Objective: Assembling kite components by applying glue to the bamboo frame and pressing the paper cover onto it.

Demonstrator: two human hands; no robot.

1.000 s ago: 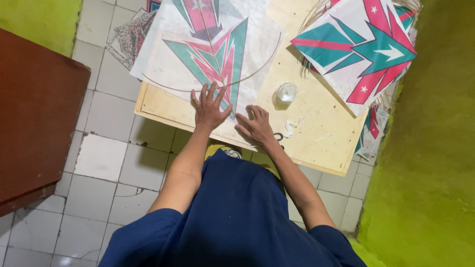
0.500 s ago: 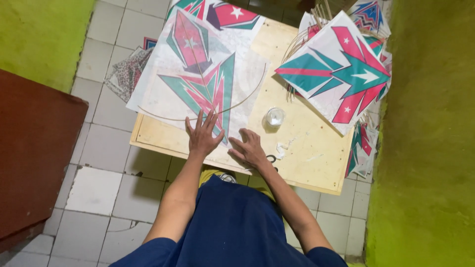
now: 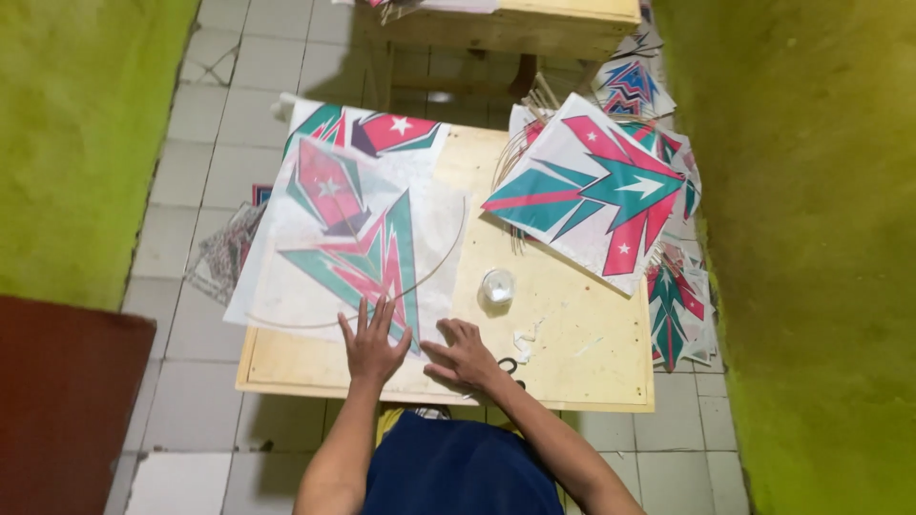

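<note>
A thin white paper kite sheet (image 3: pixel 353 243) printed with teal and red arrow shapes lies on a low wooden board table (image 3: pixel 572 334). A thin curved stick (image 3: pixel 429 277) bows across the sheet. My left hand (image 3: pixel 372 343) presses flat on the sheet's near corner, fingers spread. Just to its right, my right hand (image 3: pixel 468 355) rests on the sheet's near edge with the fingers bent down. Neither hand holds anything.
A small clear round container (image 3: pixel 497 286) stands right of the sheet. A stack of finished kites (image 3: pixel 596 195) lies at the table's far right, more kites (image 3: pixel 673 305) hang off the right edge. Green walls flank a tiled floor; a dark red-brown surface (image 3: pixel 57 401) is at left.
The view has tipped up and pulled back, showing more of the room. Both hands stay pressed on the sheet's near corner; the right hand has shifted slightly along the edge.
</note>
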